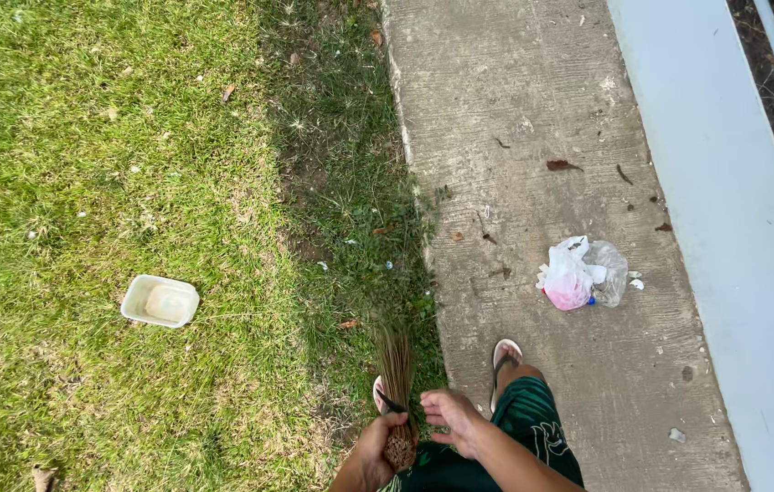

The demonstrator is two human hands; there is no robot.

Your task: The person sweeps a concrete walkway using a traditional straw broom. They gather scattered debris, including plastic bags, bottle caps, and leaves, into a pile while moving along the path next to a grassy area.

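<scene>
The left hand (376, 451) is closed around the stick broom (396, 401) at the grass edge; the right hand (451, 421), fingers loosely curled, touches its top. A low, firm grip seems best.

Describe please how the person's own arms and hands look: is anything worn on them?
Both forearms are bare, with no sleeves in view. The left hand and the right hand wear no gloves; no ring, watch or bracelet is visible, though the picture is small. Lower down, the person wears dark green patterned clothing and flip-flop sandals.
</scene>
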